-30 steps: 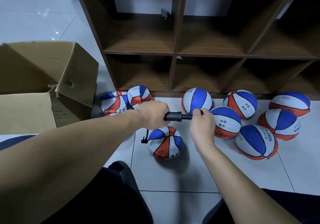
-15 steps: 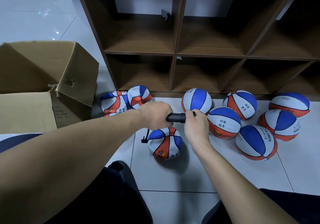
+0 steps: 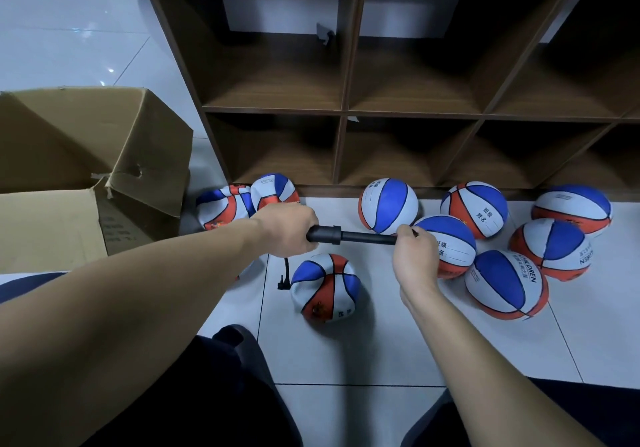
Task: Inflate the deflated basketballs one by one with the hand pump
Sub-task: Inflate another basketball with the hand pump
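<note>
While nine red, white and blue balls lie on the tiled floor [image 3: 346,349], two flattened balls [image 3: 242,201] sit at the left beside an open cardboard box [image 3: 104,156] whose inside I cannot see, one half-limp ball [image 3: 325,287] lies in the middle, and six round balls [image 3: 485,228] cluster at the right below the wooden shelf [image 3: 346,111]. The left hand [image 3: 287,228] grips the black pump [image 3: 343,236] by its barrel, held level above the middle ball, hose [image 3: 284,273] hanging. The right hand [image 3: 414,256] pinches the drawn-out handle end
</note>
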The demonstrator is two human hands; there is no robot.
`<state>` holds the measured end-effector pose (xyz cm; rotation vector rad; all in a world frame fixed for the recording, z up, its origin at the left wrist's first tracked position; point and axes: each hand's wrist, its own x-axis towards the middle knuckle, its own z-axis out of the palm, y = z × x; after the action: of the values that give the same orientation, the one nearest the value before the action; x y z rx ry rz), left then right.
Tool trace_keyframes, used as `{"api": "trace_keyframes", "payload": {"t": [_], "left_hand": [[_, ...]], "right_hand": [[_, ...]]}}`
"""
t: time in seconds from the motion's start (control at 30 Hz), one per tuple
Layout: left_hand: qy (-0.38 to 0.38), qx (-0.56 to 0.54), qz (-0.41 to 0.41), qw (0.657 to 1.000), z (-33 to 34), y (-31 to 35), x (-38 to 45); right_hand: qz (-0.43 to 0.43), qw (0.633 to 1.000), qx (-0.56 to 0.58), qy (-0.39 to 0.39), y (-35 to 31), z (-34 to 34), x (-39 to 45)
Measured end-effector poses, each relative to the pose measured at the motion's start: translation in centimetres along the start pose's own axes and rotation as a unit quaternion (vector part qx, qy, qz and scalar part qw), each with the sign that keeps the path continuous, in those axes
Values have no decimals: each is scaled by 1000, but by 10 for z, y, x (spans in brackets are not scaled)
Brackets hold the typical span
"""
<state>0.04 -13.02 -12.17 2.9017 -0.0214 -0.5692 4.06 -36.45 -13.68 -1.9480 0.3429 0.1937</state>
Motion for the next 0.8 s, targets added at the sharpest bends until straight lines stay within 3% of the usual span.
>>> {"api": "trace_keyframes", "payload": {"t": [0.37,0.8], "left_hand": [[13,-10,17,1000,0,25,0],[7,-7,35,999,2,28,4]], "right_hand": [[-59,996,-49,-48,-6,23,-24],[-36,995,-34,-88,-4,31,-25]]}}
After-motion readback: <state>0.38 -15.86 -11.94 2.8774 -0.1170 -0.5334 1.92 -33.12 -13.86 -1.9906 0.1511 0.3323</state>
